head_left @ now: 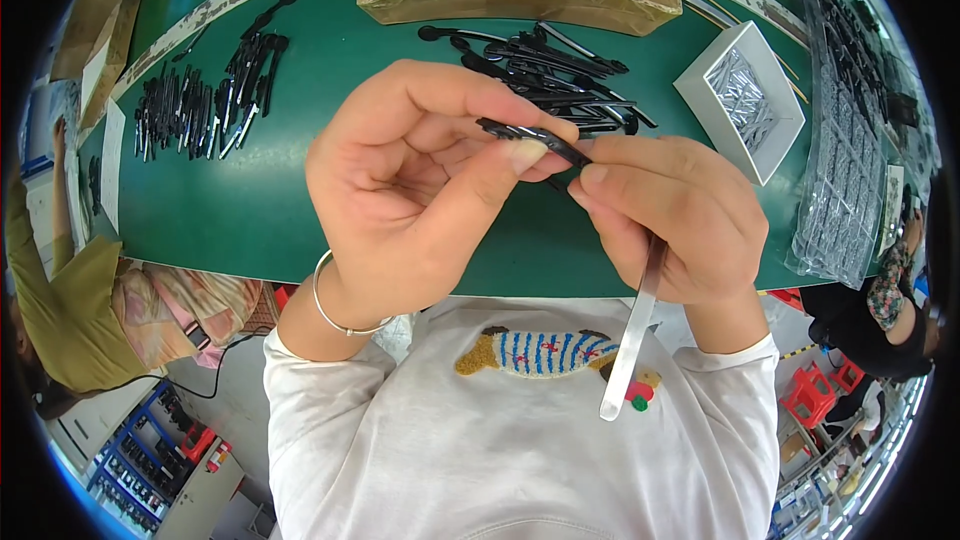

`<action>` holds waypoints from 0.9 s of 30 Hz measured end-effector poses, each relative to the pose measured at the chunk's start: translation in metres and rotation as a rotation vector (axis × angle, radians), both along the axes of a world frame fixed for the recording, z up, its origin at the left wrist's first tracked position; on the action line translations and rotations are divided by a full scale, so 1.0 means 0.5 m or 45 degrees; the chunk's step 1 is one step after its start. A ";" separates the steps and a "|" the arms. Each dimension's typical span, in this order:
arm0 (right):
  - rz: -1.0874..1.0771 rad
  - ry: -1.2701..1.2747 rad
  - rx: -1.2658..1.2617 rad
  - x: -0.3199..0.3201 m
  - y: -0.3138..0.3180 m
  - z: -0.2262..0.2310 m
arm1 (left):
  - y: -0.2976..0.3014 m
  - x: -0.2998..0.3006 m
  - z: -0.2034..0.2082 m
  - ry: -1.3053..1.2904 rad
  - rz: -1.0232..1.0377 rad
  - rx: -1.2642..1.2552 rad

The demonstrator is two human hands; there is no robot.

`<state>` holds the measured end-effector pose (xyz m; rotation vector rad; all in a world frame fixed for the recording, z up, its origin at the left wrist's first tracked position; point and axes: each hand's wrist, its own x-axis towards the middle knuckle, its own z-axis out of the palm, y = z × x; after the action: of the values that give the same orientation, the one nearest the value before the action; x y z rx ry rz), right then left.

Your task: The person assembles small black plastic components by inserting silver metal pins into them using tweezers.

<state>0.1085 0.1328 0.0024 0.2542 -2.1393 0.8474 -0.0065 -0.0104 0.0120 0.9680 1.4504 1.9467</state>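
Evidently we hold a flat metal strip [632, 340] under the curled fingers of our right hand [680, 210], its free end hanging past the near edge of the green table [220, 210]. Above it, that hand and our left hand [400, 180] pinch one black piece [545, 138]; we seem mid-way through close finger work, and the next move likely calls for a steady grip. Room looks widest leftward; ahead, a loose pile [565, 80] sits close, the white box [776, 145] rightward, the cardboard box [520, 7] beyond.
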 end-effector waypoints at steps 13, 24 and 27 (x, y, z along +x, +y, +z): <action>0.012 -0.019 0.047 0.003 0.004 0.011 | 0.003 0.003 0.006 -0.009 -0.011 0.055; -0.163 -0.082 -0.395 0.003 -0.026 0.009 | -0.003 -0.003 0.006 -0.016 -0.010 0.083; 0.022 -0.099 0.025 -0.005 -0.002 0.013 | -0.007 -0.004 0.005 0.016 0.004 0.056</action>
<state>0.1061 0.1317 0.0090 0.2535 -2.2212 0.8594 -0.0086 -0.0137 0.0145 0.9996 1.4223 1.9861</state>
